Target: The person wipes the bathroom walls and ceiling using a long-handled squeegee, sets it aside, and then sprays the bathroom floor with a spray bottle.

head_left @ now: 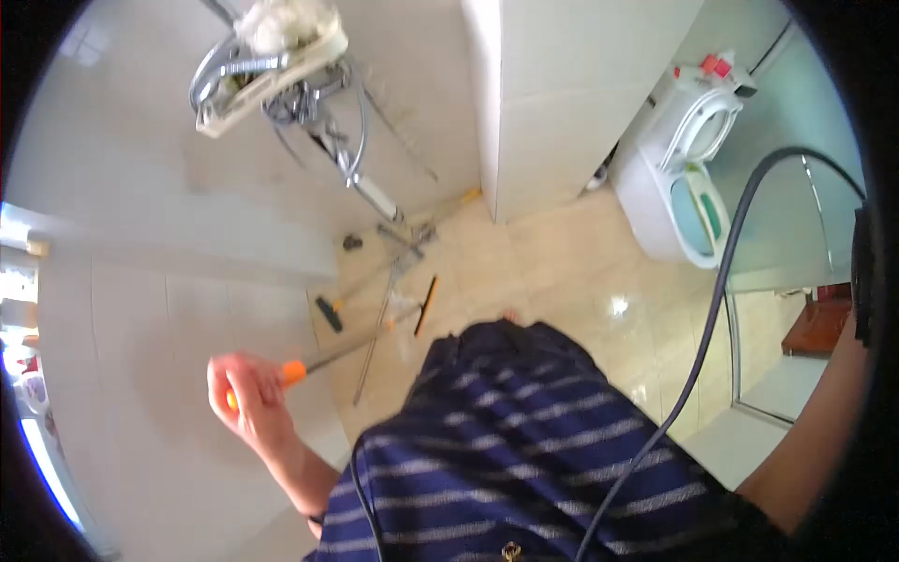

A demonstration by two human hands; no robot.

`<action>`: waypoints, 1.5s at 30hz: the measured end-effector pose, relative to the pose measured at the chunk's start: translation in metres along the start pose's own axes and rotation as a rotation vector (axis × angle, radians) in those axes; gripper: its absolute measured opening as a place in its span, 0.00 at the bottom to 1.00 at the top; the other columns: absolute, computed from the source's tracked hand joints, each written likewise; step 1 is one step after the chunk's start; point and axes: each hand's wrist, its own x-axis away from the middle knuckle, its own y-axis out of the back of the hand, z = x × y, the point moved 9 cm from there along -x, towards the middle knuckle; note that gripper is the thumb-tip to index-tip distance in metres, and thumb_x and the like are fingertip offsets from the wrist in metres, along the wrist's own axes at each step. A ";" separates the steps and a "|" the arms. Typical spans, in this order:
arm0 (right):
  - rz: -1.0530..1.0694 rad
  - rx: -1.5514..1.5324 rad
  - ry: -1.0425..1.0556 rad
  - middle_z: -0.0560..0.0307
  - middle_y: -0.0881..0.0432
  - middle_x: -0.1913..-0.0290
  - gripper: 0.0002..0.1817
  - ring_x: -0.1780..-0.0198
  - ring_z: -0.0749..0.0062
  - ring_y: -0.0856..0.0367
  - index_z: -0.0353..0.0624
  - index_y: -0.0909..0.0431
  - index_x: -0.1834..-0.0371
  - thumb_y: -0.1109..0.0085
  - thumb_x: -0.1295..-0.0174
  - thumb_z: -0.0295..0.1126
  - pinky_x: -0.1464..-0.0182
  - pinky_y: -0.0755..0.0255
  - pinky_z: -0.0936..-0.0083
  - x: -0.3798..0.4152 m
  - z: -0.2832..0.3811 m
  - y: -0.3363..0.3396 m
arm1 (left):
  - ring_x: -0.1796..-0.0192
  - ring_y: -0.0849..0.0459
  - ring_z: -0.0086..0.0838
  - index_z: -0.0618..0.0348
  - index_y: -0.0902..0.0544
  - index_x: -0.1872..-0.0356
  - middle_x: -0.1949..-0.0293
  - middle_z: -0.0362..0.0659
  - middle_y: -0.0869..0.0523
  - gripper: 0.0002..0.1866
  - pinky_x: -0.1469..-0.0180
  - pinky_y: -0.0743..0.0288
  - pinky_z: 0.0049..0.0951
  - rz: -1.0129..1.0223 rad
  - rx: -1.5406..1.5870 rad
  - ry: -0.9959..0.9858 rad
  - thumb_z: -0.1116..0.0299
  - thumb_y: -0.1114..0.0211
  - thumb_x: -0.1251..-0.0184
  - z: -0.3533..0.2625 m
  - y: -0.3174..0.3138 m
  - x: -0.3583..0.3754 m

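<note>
My left hand [248, 393] is closed around the orange grip of a floor squeegee [346, 348], at the left of the head view. Its thin pole slants down to a black and orange blade [426, 304] at the tiled floor. My right forearm [815, 440] reaches up along the right edge, with a dark band or object [862, 276] at its end. The right hand itself cannot be seen. Near the squeegee blade lies a dark-headed floor brush [330, 314] with an orange joint.
Shower fittings [304, 103] and a loaded shelf [328, 42] are on the wall ahead. A toilet [655, 187] with its lid raised stands at the right, past a wall corner [496, 112]. A dark cable [721, 290] loops across the right side. The floor [552, 253] shines.
</note>
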 end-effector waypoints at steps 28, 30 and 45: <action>-0.079 -0.453 -0.036 0.47 0.19 0.59 0.13 0.60 0.66 0.20 0.34 0.27 0.53 0.50 0.37 0.30 0.52 0.26 0.68 -0.019 -0.015 -0.040 | 0.87 0.39 0.15 0.61 0.29 0.77 0.87 0.34 0.35 0.11 0.81 0.36 0.19 -0.137 0.085 0.038 0.73 0.49 0.32 -0.010 -0.019 0.011; -0.077 -0.498 -0.013 0.47 0.19 0.59 0.13 0.60 0.66 0.20 0.34 0.27 0.53 0.50 0.37 0.30 0.53 0.26 0.67 -0.025 -0.014 -0.041 | 0.86 0.36 0.15 0.61 0.29 0.79 0.87 0.35 0.32 0.10 0.81 0.34 0.18 -0.131 -0.029 0.052 0.78 0.49 0.36 -0.029 -0.027 0.009; 0.117 -1.231 0.209 0.45 0.19 0.60 0.13 0.62 0.64 0.19 0.33 0.28 0.52 0.50 0.38 0.29 0.54 0.25 0.66 -0.067 0.058 -0.058 | 0.86 0.33 0.17 0.62 0.28 0.78 0.87 0.36 0.30 0.10 0.80 0.34 0.19 -0.146 0.050 -0.078 0.76 0.46 0.36 -0.047 -0.024 0.025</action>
